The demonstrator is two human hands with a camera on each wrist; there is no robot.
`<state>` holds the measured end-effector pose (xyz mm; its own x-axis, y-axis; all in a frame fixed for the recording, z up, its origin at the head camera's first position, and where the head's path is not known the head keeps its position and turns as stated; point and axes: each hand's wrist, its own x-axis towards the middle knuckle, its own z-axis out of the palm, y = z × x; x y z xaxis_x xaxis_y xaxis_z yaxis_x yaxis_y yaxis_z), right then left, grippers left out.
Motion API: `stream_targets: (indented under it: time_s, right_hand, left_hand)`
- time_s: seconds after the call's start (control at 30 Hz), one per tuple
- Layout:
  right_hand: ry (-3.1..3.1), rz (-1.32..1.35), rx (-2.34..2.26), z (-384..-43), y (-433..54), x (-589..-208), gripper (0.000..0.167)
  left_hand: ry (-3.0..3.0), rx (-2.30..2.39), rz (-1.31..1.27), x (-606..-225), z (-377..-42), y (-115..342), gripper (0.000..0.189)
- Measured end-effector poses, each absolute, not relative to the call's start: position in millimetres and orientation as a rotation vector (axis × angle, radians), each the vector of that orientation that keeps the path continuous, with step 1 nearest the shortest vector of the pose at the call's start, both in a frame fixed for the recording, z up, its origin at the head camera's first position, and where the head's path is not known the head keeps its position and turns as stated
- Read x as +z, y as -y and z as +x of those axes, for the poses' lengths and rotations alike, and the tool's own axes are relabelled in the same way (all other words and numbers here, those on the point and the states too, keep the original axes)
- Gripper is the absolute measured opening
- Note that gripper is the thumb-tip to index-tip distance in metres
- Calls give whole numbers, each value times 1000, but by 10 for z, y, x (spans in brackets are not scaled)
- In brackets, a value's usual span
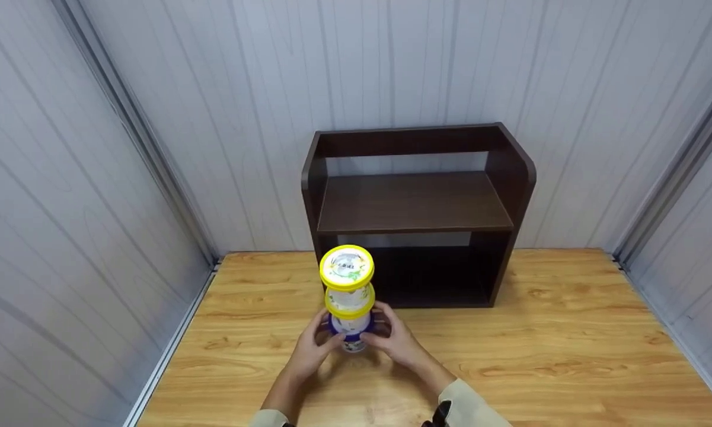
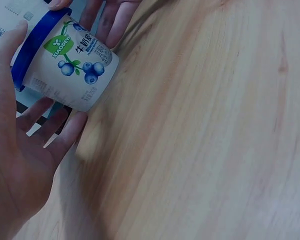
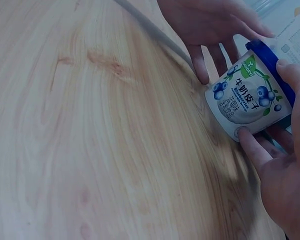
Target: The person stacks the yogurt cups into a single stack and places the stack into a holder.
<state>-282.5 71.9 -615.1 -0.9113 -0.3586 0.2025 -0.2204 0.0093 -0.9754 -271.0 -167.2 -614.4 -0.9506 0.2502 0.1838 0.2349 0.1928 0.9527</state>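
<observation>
Pale panelled walls (image 1: pixel 273 107) w/ vert. grey streaks at L, rear & R; below, lt. wood-grain table (image 1: pixel 569 338). Toward rear centre, dk-brown two-tier shelf unit (image 1: pixel 415 201), horiz. gap in upper back. Before its L side, approx. upright stack of three tubs: top tub (image 1: pixel 347 270) w/ yellow lid, printed white centre; middle tub (image 1: pixel 353 324), likewise yellow-lidded; bottom tub (image 3: pixel 245 95) w/ blue lid (image 2: pixel 39 42), white wall, blueberry print & green logo. Overlaps part of lower shelf bay in head view. Base of stack near table; contact w/ wood: cannot tell. L hand (image 1: pixel 311 351) & R hand (image 1: pixel 398 343) at opp. sides of bottom tub, grasping it jointly: thumbs up at blue lid, remaining fingers curved about lower wall (cf. wrist views). At wrists, lt. beige sleeves (image 1: pixel 471 406); beside R cuff, small dk. item (image 1: pixel 441 413), too unclear to identify.
</observation>
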Motion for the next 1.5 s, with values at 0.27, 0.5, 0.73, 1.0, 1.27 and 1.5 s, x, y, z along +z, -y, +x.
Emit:
stream_targets:
  time_s: [0.27, 0.5, 0.73, 1.0, 1.27, 1.5]
  right_hand:
    - [-2158, -614, -2048, -2820, -699, -6164, 70]
    - [-2153, -610, -2059, -2834, -713, -6170, 70]
    - [-2131, -611, -2072, -2840, -713, -6168, 71]
    - [-2114, -610, -2073, -2837, -713, -6161, 71]
    - [-2117, -606, -2068, -2839, -707, -6159, 72]
    - [-2132, -611, -2062, -2830, -705, -6149, 71]
  left_hand:
    - [-2371, 1959, 478, -5986, -2692, 1821, 60]
    - [-2439, 1874, 377, -5729, -2773, 1910, 49]
    - [-2503, 1941, 486, -5516, -2905, 1982, 46]
    - [-2520, 2033, 475, -5231, -3002, 2032, 48]
    - [-2581, 2043, 490, -4925, -3056, 2052, 52]
    - [-2657, 2023, 567, -4656, -3104, 2064, 55]
